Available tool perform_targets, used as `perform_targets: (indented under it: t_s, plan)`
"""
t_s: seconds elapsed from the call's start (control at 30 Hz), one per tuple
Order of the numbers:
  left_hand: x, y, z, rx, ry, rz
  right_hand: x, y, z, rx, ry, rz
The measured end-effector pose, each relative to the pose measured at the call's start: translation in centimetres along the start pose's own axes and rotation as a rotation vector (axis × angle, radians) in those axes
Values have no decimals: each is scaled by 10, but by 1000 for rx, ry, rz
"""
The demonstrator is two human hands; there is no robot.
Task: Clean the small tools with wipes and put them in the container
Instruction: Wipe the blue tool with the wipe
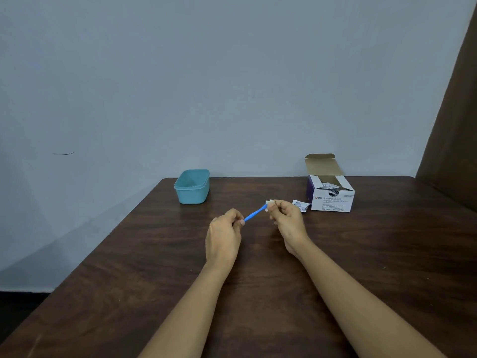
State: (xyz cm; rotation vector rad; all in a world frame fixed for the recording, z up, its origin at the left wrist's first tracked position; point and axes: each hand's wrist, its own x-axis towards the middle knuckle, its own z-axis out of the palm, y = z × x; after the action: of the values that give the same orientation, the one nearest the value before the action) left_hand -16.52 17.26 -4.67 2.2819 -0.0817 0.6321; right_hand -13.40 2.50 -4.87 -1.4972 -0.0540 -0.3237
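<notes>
Dark table, slim blue tool, wipe

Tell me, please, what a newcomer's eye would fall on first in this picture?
First, the two hands over the middle of the table: the left hand pinches one end of a small blue tool while the right hand holds a white wipe around its other end. Behind them stand a teal container, far left, and an open box of alcohol swabs, far right, a torn wrapper beside it.

Table: container, swab box, wrapper
</notes>
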Motion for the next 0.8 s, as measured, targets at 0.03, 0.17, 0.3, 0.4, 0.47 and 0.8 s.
perform_targets:
  t_s: [0.03,0.17,0.3,0.4,0.47,0.8]
  plan:
    - [0,0,0,1,-3,0,-1,-1,-1,53,0,11]
    - [1,-1,1,-4,3,-2,-1,-5,-4,195,-3,83]
    - [2,0,0,9,31,-11,2,-5,-6,256,-7,161]
    - [2,0,0,7,31,-7,2,-5,-6,272,-13,166]
    - [2,0,1,2,27,2,2,-6,-5,271,4,163]
    - [-1,4,-1,31,-34,28,0,-5,2,-26,31,15]
